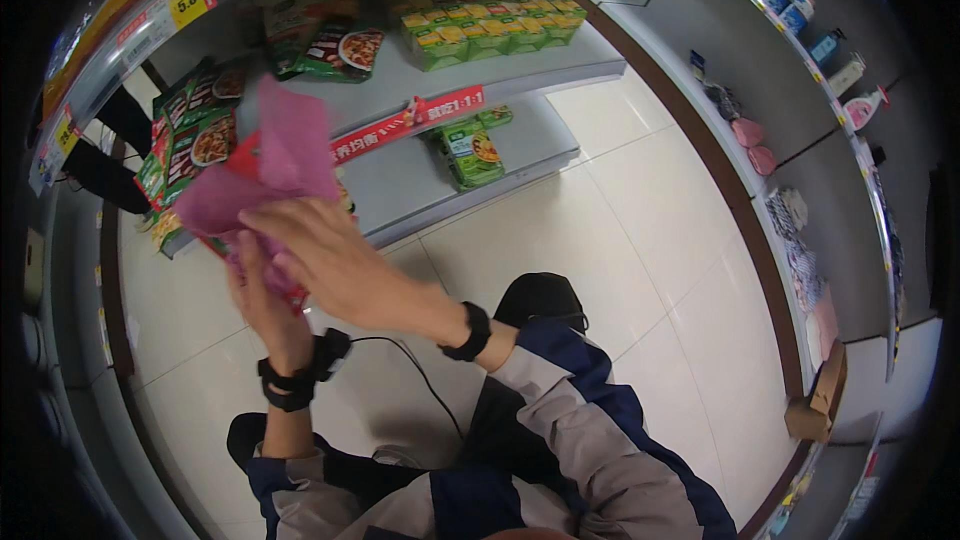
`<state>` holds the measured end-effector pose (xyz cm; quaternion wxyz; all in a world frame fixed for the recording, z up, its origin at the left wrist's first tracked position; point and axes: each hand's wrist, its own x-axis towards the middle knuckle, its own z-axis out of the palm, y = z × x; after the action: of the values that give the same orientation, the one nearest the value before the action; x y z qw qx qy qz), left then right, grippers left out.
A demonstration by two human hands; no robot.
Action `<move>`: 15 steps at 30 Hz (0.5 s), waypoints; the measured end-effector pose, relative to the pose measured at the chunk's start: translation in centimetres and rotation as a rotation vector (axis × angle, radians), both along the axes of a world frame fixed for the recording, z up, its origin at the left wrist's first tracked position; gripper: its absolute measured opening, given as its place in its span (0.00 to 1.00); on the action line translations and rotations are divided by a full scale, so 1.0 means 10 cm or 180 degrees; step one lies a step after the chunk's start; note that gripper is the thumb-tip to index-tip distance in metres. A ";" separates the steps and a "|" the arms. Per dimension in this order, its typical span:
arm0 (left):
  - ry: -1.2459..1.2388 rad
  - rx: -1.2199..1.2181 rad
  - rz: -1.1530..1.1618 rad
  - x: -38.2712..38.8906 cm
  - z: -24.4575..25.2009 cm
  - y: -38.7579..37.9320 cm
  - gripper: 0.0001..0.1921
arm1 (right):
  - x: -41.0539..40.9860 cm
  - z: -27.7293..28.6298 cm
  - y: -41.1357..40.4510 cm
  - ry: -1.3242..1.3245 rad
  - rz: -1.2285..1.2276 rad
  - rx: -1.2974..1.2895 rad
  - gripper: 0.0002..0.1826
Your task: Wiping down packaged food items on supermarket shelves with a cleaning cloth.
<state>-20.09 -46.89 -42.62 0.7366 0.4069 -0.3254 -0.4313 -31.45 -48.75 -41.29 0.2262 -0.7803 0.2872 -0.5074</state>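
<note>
My left hand point(264, 300) grips a red and green packet point(298, 303) from below, out over the front of the lower shelf. Most of that packet is hidden by a pink cloth point(296, 139), slightly blurred, that spreads up and to the left of my fingers. Across the cloth lies my right hand point(341, 262), its fingers bent over the cloth and pressed close to my left fingers. Just beyond, green and red food pouches point(199, 135) lean in a pile at the shelf's left end.
Rows of small green and yellow boxes point(491, 26) fill the upper shelf, beside more dark green pouches point(337, 52). Green packets point(472, 154) lie on the bottom shelf point(397, 199). A cardboard box point(817, 405) stands at right. A black cable point(420, 367) hangs from my left wrist.
</note>
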 end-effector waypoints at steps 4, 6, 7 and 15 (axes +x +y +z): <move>-0.0225 -0.0359 0.0017 0.10 0.08 0.04 0.15 | 0.12 0.05 0.11 0.0301 -0.0148 -0.0218 0.30; -0.0396 -0.0263 -0.0003 0.08 0.06 0.12 0.17 | 0.08 0.10 0.12 0.0291 -0.0211 -0.0042 0.37; -0.0575 -0.0259 0.0093 0.09 -0.01 0.13 0.17 | 0.04 0.13 0.09 0.0313 -0.0240 -0.0044 0.37; -0.0822 -0.0358 0.0132 0.34 0.07 0.07 0.18 | 0.19 -0.04 0.17 0.0409 0.0415 0.0013 0.43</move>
<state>-16.67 -46.18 -41.94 0.7189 0.4237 -0.4327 -0.3412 -29.55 -47.07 -41.68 0.2415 -0.8279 0.2507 -0.4399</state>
